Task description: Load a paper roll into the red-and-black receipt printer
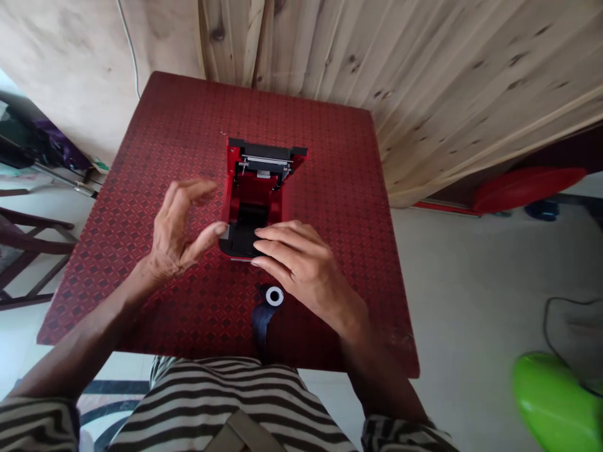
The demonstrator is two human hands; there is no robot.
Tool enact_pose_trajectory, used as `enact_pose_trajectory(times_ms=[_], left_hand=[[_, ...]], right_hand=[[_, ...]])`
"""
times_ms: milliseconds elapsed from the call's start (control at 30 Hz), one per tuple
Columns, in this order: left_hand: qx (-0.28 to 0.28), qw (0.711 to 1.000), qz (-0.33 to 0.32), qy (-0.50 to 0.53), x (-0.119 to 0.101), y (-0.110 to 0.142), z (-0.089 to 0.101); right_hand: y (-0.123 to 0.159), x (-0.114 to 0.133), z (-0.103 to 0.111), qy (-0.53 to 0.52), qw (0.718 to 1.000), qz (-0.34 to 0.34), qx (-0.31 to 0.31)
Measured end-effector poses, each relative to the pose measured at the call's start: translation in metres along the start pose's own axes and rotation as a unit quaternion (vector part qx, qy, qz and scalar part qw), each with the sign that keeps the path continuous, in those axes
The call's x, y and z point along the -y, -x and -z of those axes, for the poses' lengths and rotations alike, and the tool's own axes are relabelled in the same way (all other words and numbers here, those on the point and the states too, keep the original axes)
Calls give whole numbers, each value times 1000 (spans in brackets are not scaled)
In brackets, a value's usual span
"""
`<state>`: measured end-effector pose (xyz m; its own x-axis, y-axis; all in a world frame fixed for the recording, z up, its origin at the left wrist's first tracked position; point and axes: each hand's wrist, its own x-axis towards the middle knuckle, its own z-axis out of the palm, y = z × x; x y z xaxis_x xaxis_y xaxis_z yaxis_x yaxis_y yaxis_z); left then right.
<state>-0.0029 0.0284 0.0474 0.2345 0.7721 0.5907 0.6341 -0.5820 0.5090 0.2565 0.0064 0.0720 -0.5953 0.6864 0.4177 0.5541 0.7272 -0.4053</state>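
A red and black machine that looks like a small label or receipt printer stands on the table with its lid raised at the back. Its inner bay is exposed and dark, and no roll can be made out inside. My left hand is at the machine's left side, fingers spread, its thumb tip close to the front left corner. Over the front right part lies my right hand, fingers stretched out with their tips at the black front section. In front of the machine sits a small roll with a white ring-shaped end and a dark strip trailing toward me.
The red patterned table touches or nearly meets a wooden plank wall at the back. Dark wooden furniture stands on the left. On the right floor are a green rounded object and a red one.
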Motion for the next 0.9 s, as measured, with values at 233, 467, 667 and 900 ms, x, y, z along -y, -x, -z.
enact_pose_trajectory(times_ms=[233,467,667,900], left_hand=[[-32,999,20,-3,23,-71,-12],[25,997,28,71,18,-78,-25],[53,998,-16,39,0,-55,-10],[133,988,-50,63,1,-9,-8]], right_hand=[[7,4,-7,4,999,15,-39],[9,6,-14,35,994,50,-86],[10,15,-3,61,993,72,-77],[15,19,-6,90,985,107,-103]])
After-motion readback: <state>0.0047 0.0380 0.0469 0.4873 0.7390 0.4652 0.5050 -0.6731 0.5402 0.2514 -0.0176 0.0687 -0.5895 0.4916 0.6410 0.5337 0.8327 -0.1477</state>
